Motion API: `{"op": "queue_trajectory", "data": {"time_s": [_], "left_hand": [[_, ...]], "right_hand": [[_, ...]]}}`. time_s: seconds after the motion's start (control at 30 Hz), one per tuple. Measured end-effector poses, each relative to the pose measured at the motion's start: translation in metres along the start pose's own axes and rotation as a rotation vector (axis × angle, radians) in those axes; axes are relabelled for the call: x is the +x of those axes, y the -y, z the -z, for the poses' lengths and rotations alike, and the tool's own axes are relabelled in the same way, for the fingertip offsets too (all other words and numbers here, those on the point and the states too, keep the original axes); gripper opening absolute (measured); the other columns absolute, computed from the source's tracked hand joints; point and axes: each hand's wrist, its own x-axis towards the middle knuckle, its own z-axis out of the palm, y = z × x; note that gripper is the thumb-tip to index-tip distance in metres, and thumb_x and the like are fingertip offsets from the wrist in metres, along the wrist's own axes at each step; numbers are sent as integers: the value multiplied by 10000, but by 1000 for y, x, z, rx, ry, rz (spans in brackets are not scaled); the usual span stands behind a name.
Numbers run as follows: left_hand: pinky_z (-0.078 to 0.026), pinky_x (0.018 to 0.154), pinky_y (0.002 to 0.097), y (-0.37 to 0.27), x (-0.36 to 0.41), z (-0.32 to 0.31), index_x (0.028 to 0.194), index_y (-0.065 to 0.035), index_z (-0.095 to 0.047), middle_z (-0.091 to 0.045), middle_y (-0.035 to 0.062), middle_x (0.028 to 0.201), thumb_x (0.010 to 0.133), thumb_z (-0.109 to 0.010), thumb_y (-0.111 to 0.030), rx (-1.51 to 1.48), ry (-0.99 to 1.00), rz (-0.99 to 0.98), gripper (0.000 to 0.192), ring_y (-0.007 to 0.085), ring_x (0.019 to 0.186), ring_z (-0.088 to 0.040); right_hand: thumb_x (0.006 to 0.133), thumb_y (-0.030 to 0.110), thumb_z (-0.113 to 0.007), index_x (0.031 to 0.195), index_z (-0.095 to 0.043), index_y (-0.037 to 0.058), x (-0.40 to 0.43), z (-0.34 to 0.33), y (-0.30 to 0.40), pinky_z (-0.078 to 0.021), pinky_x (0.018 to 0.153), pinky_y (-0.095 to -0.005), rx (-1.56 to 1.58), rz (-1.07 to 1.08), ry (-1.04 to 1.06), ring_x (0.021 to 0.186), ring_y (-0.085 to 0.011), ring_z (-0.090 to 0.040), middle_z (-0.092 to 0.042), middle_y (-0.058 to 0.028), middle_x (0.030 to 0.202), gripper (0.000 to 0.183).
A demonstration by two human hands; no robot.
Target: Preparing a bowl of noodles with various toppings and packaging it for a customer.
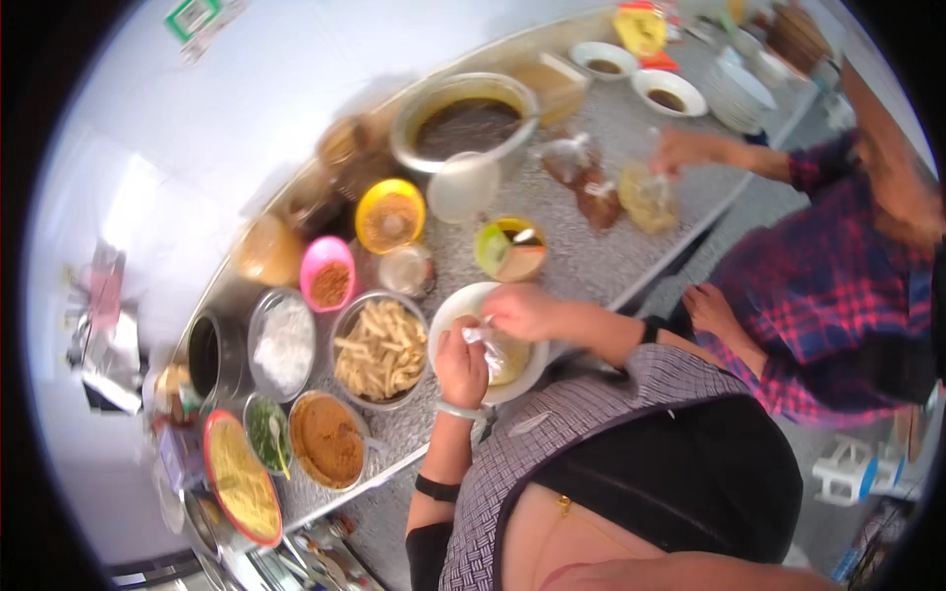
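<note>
A clear plastic bag (504, 357) with pale yellow food inside rests in a white bowl (448, 314) at the counter's front edge. My left hand (462, 360) grips the bag's gathered neck. Close beside it, my right hand (523, 310) pinches the top of the same bag, its fingers slightly blurred. Left of the bowl stands a clear tub of pale cut strips (380, 351). Behind it is a yellow-green container (510, 247) with a dark content and a light lid or scoop, hard to make out.
A co-worker's hand (687, 151) holds a tied bag of pale food (649, 196) beside bags of brown food (597, 198). A large pot of dark liquid (469, 127) stands near the wall. Leftward are an orange-brown paste tub (325, 439), chopped greens (267, 430) and yellow shreds (242, 473).
</note>
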Motion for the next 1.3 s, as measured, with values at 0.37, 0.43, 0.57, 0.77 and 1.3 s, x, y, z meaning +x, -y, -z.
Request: {"op": "queue_trajectory", "data": {"time_s": [0.37,0.43,0.57,0.77,1.3], "left_hand": [[-422,590,216,-1,-6,14,919,-19,-602,-576,14,761,794,-535,-24,-576,231,388,142,77,651,-502],[-433,632,228,6,-8,8,913,-11,-595,-575,25,790,749,-533,43,-478,124,281,183,90,695,-513],[-432,679,239,-1,-5,0,886,-8,-545,-555,41,803,728,-537,93,-302,-14,145,188,111,729,-514],[-446,622,329,-18,2,-8,893,-27,-525,-535,127,756,698,-570,57,149,-25,-160,217,253,677,-543],[-481,545,341,-1,-4,-6,643,-55,-570,-603,111,667,635,-648,27,480,-72,-75,113,231,586,-584]], "right_hand": [[720,81,-612,817,-599,34,-6,-15,0,-453,619,-321,183,-5,45,699,-227,-569,-559,-108,762,109],[717,80,-614,818,-592,31,-5,-29,-13,-450,591,-319,227,67,-9,658,-220,-566,-550,-111,731,115],[717,44,-590,828,-592,22,-1,-31,-17,-455,605,-310,352,-79,-12,656,-194,-568,-577,-104,737,113],[721,27,-585,833,-593,22,-11,-30,-20,-462,615,-304,332,-124,6,692,-188,-592,-615,-102,775,113],[737,84,-588,791,-590,76,3,-21,-25,-458,586,-372,170,199,-67,698,-286,-570,-567,-90,764,54]]}}
